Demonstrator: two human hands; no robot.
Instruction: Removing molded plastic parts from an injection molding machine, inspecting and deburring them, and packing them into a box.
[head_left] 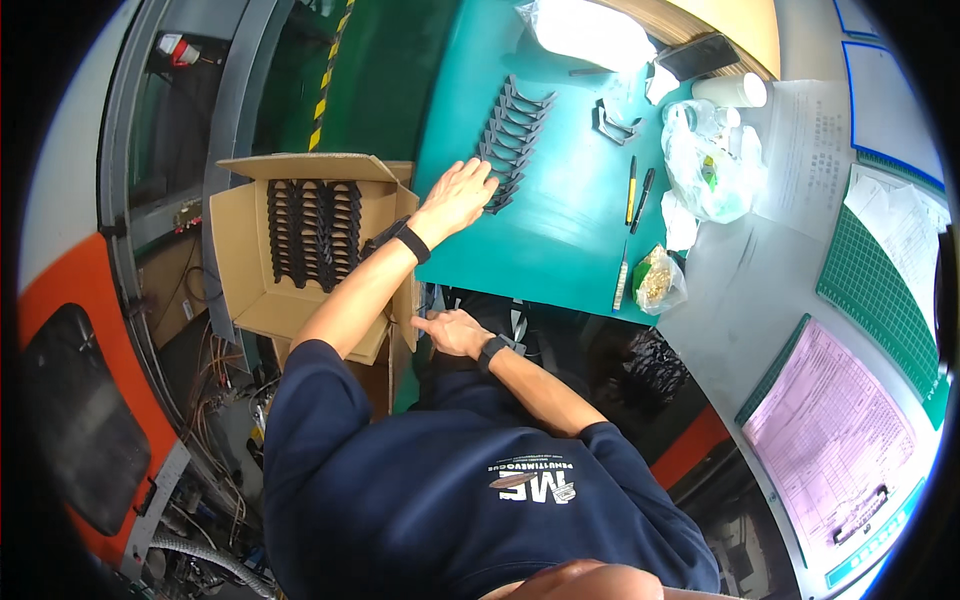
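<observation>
My left hand point(460, 200) reaches over the green table mat, its fingers bent down at the left side of a row of black curved brackets point(512, 135). The fingertips are on a bracket in the row's nearer part; their undersides are hidden. Below the table's front edge is my right hand point(456, 332), with a finger stretched left toward the cardboard box's point(235, 250) side flap and nothing seen in it. Inside that box, several columns of similar black brackets point(315, 232) stand closely stacked. A loose pair of black brackets point(616, 124) lies farther right on the mat.
A yellow pen point(631, 190), a black pen point(643, 200) and a slim knife-like tool point(621, 280) lie on the mat. Right of them are a plastic bag point(715, 170), a white cup point(735, 90) and a small food packet point(657, 280). A phone point(697, 57) lies at the back.
</observation>
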